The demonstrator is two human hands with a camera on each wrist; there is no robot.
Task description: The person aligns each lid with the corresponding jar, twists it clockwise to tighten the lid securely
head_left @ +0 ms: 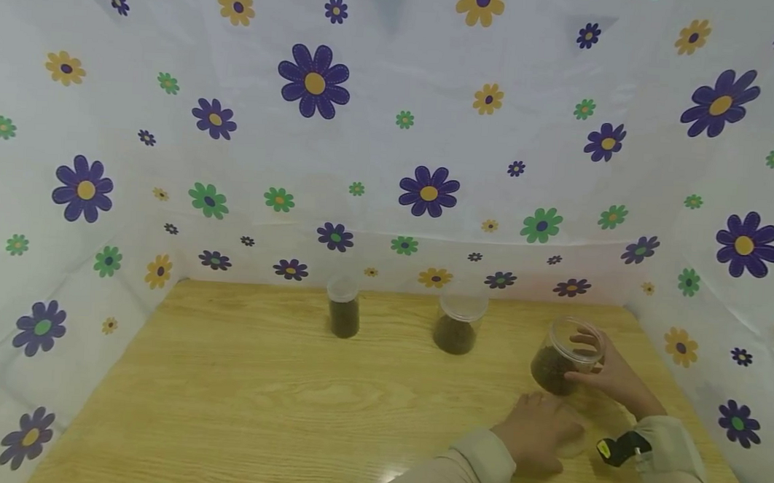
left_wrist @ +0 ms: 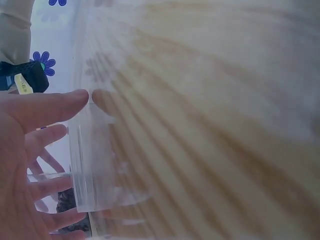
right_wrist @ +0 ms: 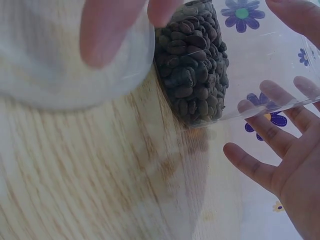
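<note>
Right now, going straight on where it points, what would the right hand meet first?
The clear jar of dark beans, which the right hand reaches around; behind that, probably the flowered backdrop, though depth is unclear.

Clear lid point(right_wrist: 50, 65) blurred, cut off

It's a curtained booth, folks, a makeshift recording nook by the look of it! White flowered sheeting point(head_left: 378, 153) fills twelve o'clock, swings round to nine, closes in at three, purple, yellow and green blooms point(head_left: 313, 83) all over it. Down at six o'clock, a wood-grain counter point(head_left: 255, 380) runs right back to that sheeting. And there, at four o'clock, a black wrist camera point(head_left: 624, 449) beside a cuff point(head_left: 668, 440)! Home, office or lab beyond? Impossible to tell.
</note>
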